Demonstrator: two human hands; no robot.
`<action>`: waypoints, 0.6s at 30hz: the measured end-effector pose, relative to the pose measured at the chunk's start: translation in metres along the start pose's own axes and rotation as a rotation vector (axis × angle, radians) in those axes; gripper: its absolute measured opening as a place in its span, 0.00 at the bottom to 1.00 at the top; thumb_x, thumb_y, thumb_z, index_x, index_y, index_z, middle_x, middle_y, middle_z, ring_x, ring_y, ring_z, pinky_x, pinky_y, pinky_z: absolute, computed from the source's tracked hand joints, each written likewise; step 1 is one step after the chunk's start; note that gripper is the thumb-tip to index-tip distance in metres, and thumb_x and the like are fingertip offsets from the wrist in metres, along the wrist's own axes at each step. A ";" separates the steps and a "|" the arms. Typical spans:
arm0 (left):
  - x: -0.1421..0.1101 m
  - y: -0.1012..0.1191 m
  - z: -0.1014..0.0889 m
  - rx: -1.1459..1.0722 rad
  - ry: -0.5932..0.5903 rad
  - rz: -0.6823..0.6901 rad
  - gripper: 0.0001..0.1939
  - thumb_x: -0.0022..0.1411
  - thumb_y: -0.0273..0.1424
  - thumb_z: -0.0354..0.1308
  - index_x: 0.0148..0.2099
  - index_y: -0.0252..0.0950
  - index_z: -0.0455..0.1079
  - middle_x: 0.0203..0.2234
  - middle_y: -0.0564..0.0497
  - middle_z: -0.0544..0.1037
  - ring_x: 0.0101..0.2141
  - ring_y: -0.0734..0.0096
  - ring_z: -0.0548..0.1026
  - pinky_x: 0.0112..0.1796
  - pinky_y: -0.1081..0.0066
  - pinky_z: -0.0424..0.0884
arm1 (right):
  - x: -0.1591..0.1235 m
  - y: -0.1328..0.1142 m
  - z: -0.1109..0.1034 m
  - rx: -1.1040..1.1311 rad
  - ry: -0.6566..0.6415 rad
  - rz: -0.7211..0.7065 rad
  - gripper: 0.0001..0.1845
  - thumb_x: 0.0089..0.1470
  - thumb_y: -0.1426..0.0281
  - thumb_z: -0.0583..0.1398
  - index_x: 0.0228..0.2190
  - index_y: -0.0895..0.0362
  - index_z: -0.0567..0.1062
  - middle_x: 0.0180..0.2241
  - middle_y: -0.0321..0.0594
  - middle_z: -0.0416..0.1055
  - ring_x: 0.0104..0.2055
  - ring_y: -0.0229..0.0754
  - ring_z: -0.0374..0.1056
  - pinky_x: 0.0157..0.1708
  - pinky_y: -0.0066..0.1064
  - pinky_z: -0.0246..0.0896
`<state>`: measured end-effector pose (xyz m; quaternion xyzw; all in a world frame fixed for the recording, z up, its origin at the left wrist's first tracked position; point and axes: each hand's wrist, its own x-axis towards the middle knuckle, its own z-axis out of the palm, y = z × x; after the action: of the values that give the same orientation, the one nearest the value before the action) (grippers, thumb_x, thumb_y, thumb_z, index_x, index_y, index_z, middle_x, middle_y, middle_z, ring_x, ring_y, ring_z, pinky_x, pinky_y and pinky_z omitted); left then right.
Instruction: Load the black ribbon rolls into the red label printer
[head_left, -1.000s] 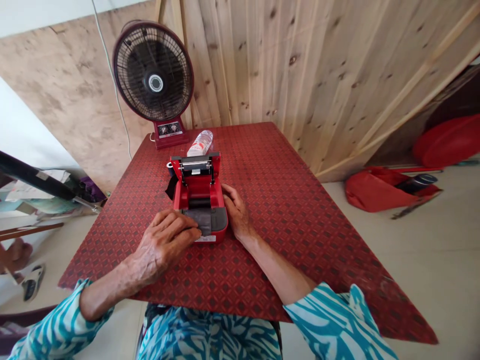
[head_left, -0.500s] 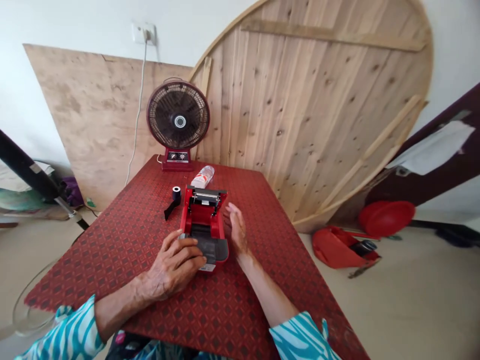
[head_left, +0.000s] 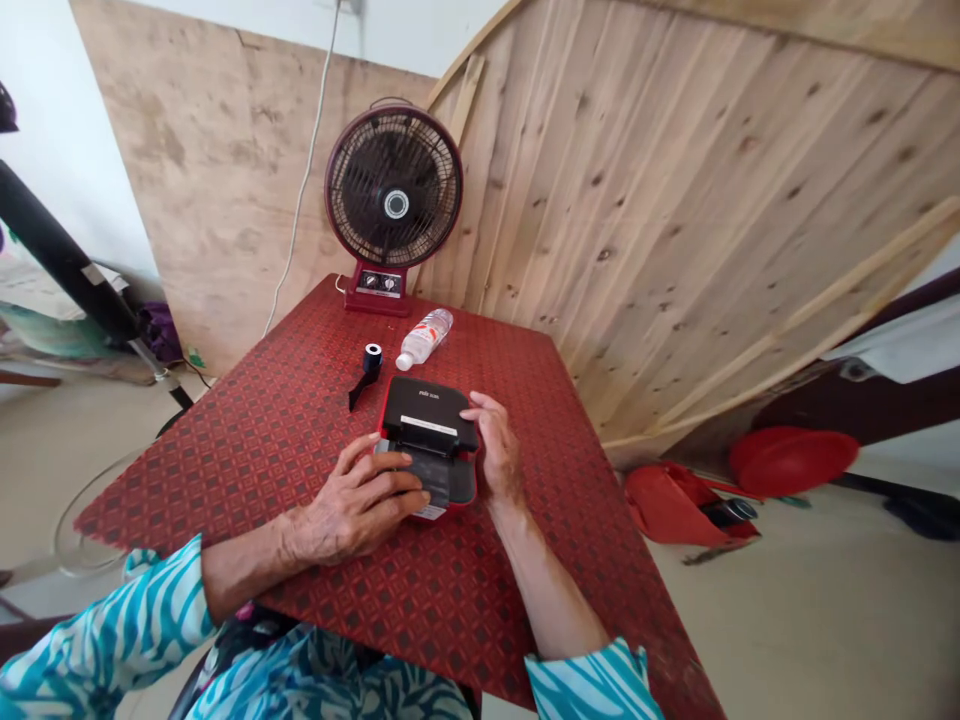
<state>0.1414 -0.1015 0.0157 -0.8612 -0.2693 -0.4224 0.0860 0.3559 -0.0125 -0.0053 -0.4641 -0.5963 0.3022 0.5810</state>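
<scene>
No text can be read with certainty: the pale lettering point(head_left: 429, 394) on the black lid point(head_left: 442, 407) of the device point(head_left: 465, 482) is too small, as is any print on the white strip point(head_left: 428, 426) along the lid's edge or the white sticker point(head_left: 430, 512) at the front; the label point(head_left: 427, 335) on the bottle point(head_left: 409, 356) and the panel point(head_left: 379, 283) on the fan point(head_left: 395, 190) are illegible too

Two hands point(head_left: 346, 512) point(head_left: 501, 455), one device point(head_left: 429, 402), one fan point(head_left: 395, 190), one bottle point(head_left: 424, 338), one roll point(head_left: 372, 362).
</scene>
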 end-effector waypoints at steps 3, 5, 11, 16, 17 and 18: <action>0.003 -0.004 -0.006 -0.115 0.012 -0.026 0.12 0.60 0.25 0.57 0.47 0.40 0.71 0.38 0.54 0.80 0.49 0.66 0.71 0.62 0.57 0.47 | -0.011 -0.001 -0.001 0.023 -0.007 0.013 0.14 0.54 0.58 0.57 0.31 0.53 0.77 0.50 0.43 0.68 0.55 0.46 0.63 0.58 0.43 0.53; 0.007 -0.012 -0.008 -0.236 0.074 -0.203 0.12 0.62 0.27 0.55 0.48 0.40 0.71 0.41 0.52 0.79 0.50 0.65 0.71 0.61 0.56 0.50 | -0.013 0.001 0.000 0.050 0.005 0.026 0.13 0.53 0.59 0.58 0.30 0.54 0.77 0.49 0.43 0.69 0.55 0.47 0.63 0.58 0.44 0.52; 0.027 -0.046 0.008 -0.754 0.240 -1.040 0.24 0.60 0.37 0.58 0.57 0.38 0.64 0.55 0.43 0.70 0.56 0.55 0.66 0.56 0.56 0.60 | -0.012 0.002 0.003 0.134 0.023 0.095 0.12 0.52 0.61 0.59 0.36 0.53 0.77 0.50 0.43 0.68 0.56 0.47 0.62 0.59 0.46 0.51; 0.028 -0.051 0.021 -0.852 0.209 -1.131 0.31 0.51 0.31 0.63 0.58 0.40 0.64 0.58 0.45 0.67 0.61 0.53 0.59 0.61 0.53 0.50 | -0.014 -0.001 0.001 0.171 -0.012 0.177 0.17 0.52 0.61 0.59 0.43 0.52 0.73 0.52 0.43 0.68 0.57 0.47 0.62 0.59 0.47 0.53; 0.028 -0.050 0.023 -0.890 0.208 -1.141 0.31 0.51 0.30 0.63 0.59 0.40 0.63 0.59 0.45 0.67 0.61 0.53 0.59 0.61 0.53 0.51 | -0.014 -0.002 0.000 0.176 -0.025 0.198 0.18 0.52 0.61 0.59 0.45 0.52 0.72 0.52 0.43 0.68 0.57 0.47 0.63 0.59 0.47 0.54; 0.027 -0.048 0.023 -0.942 0.202 -1.149 0.31 0.52 0.30 0.62 0.59 0.40 0.63 0.59 0.45 0.66 0.61 0.53 0.60 0.60 0.53 0.53 | -0.015 -0.002 -0.001 0.174 -0.043 0.215 0.19 0.52 0.61 0.58 0.47 0.51 0.71 0.53 0.42 0.68 0.56 0.47 0.63 0.58 0.47 0.55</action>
<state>0.1449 -0.0413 0.0184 -0.4878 -0.4579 -0.5484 -0.5017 0.3547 -0.0268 -0.0094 -0.4666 -0.5268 0.4234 0.5705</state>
